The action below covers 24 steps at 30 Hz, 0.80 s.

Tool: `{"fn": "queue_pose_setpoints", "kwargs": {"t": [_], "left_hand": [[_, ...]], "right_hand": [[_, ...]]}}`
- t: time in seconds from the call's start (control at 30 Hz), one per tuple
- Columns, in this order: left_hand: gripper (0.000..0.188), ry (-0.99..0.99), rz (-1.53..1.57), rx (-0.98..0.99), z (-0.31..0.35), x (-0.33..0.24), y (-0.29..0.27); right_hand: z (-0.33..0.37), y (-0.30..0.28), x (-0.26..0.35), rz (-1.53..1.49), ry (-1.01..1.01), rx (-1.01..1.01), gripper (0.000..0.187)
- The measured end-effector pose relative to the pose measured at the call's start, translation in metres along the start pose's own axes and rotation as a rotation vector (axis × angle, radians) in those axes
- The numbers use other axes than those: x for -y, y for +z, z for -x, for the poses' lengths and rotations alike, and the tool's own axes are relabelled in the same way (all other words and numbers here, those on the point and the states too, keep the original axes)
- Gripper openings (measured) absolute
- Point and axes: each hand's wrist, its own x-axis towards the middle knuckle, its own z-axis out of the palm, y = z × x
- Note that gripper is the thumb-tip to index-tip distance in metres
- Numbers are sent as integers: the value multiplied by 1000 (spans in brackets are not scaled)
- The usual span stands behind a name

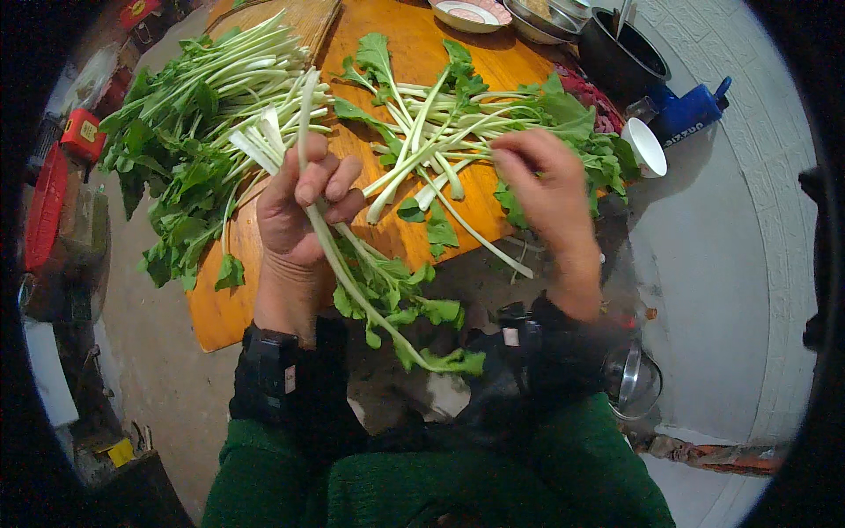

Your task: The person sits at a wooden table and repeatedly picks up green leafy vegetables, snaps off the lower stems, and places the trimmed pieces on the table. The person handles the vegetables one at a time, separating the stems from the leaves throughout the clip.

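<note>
My left hand is closed around several pale green stalks of leafy greens. Their cut white ends stick out above the fingers, and one long stalk runs down to leaves hanging over the table's near edge. My right hand, slightly blurred, is over the right-hand pile of greens with its fingers bent together; whatever they hold, if anything, is hidden. A larger heap of greens lies on the left of the table, stems pointing up and right, leaves toward the lower left.
The orange wooden table carries a woven mat at the back. A patterned plate, metal bowls and a dark pot stand far right. A white bowl and a blue mug are on the right.
</note>
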Motion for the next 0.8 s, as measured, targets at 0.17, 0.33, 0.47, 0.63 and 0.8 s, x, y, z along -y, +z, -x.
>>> {"fn": "queue_pose_setpoints", "kwargs": {"t": [0.17, 0.33, 0.47, 0.63, 0.8], "left_hand": [[10, -50, 49, -183, 1, 4, 7], [11, -163, -55, -403, 0, 10, 9], [20, -237, -102, -443, -1, 15, 8], [20, -257, -164, -477, -1, 16, 11], [19, -235, -343, -547, -2, 21, 20]], "right_hand": [[-11, 59, 8, -24, -152, 51, 20], [-13, 83, 4, 32, -115, 91, 17], [-12, 85, -1, 41, -24, 137, 13], [-17, 82, -2, 0, -6, 78, 12], [-28, 72, 13, 31, -185, -261, 15]]}}
